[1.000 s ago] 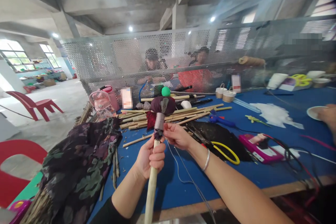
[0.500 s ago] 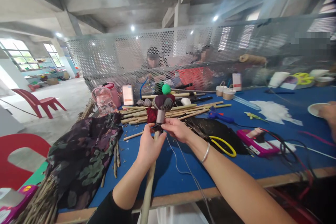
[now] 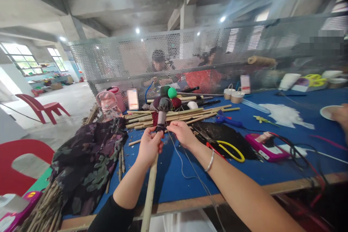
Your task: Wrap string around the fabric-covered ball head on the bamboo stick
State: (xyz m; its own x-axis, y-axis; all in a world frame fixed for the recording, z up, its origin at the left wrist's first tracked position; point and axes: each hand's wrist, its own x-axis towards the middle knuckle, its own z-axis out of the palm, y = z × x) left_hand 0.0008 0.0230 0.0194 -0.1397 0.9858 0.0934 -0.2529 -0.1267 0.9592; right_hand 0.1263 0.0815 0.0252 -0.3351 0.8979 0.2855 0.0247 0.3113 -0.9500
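Note:
My left hand [image 3: 150, 144] is wrapped round the upper part of a pale wooden stick [image 3: 150, 192], which slants down past the table's front edge. The stick is topped by a round, dark, cloth-covered head [image 3: 162, 104] with a grey wrapped neck [image 3: 161, 117] below it. Just right of the neck, my right hand [image 3: 182, 133] pinches a thin grey string [image 3: 181, 163] close to the dark binding. The string loops down over the blue table and off its front edge. Scissors [image 3: 231, 151] with yellow and red handles lie partly behind my right wrist.
Bare sticks [image 3: 190, 116] lie across the table ahead. Dark patterned cloth [image 3: 89, 159] covers the left side. A blue glue gun [image 3: 229, 120] and a magenta power strip [image 3: 268, 147] with cables are on the right. Behind a perforated metal screen [image 3: 127, 58] sit two people; another person's hand [image 3: 342, 117] shows far right.
The stick and its head have shifted slightly left and turned. My left hand has moved left and lower with it, and my right hand has drawn the string a little away from the neck.

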